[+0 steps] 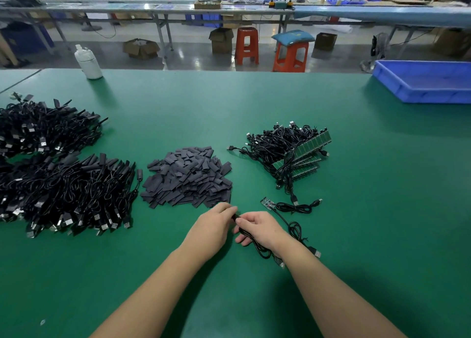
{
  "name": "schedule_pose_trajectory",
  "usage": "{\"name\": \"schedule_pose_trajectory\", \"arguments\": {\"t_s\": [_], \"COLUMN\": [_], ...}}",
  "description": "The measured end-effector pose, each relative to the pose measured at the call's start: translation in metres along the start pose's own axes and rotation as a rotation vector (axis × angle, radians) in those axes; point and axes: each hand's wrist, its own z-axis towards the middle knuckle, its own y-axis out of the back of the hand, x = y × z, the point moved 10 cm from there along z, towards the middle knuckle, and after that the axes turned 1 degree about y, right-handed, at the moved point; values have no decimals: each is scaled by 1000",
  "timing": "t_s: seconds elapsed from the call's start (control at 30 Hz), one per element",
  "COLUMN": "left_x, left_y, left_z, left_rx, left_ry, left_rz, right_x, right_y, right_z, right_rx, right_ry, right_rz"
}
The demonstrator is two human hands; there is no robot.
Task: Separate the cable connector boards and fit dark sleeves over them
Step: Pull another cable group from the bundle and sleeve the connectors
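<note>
My left hand [216, 223] and my right hand [260, 226] meet low in the middle of the green table [356, 210]. Between their fingertips sits a small dark sleeve [235, 217], mostly hidden. My right hand grips a black cable [257, 248] that loops under the wrist to USB plugs. A heap of dark sleeves [188, 177] lies just beyond my hands. To the right a bundle of joined green connector boards [303, 154] with cables rests. One separated board [268, 203] with its cable lies near my right hand.
Two large piles of sleeved black cables [58, 174] cover the left side. A blue tray [428, 82] stands at the far right edge, a white bottle [88, 62] at the far left. Red stools and benches stand beyond the table.
</note>
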Motion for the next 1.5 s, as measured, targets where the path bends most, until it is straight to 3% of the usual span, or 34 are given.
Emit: {"name": "schedule_pose_trajectory", "arguments": {"t_s": [0.1,0.2,0.33,0.47,0.53,0.6,0.63,0.77,0.9,1.07,1.23,1.4,1.5], "left_x": [19,40,30,11,6,5,7,43,110,181,230,226,204], "left_y": [15,4,-6,-26,-25,-21,-17,28,104,182,189,187,187], "left_z": [-4,-16,-25,-25,-24,-24,-23,-22,-30,-52,-72,-72,-68], "left_rx": [-180,-193,-155,-14,-21,-44,-56,-187,-345,-486,-314,-333,-467], "left_ry": [219,504,470,419,412,416,419,464,568,691,843,820,702], "left_rz": [-310,-658,-736,-931,-963,-981,-960,-699,-339,115,327,433,415], "right_x": [-1,1,1,10,15,23,29,59,23,29,30,27,31], "right_y": [5,14,19,10,2,0,7,49,71,70,72,81,80], "right_z": [0,1,3,1,1,1,0,-5,3,-2,-6,-3,-4], "right_rx": [-44,-143,-277,-288,-266,-265,-296,-456,-270,-341,-416,-401,-354], "right_ry": [8,37,65,81,86,112,141,309,125,194,119,-11,-32], "right_rz": [85,231,458,689,694,541,343,-891,-1328,-1357,-1361,-1366,-1242]}}
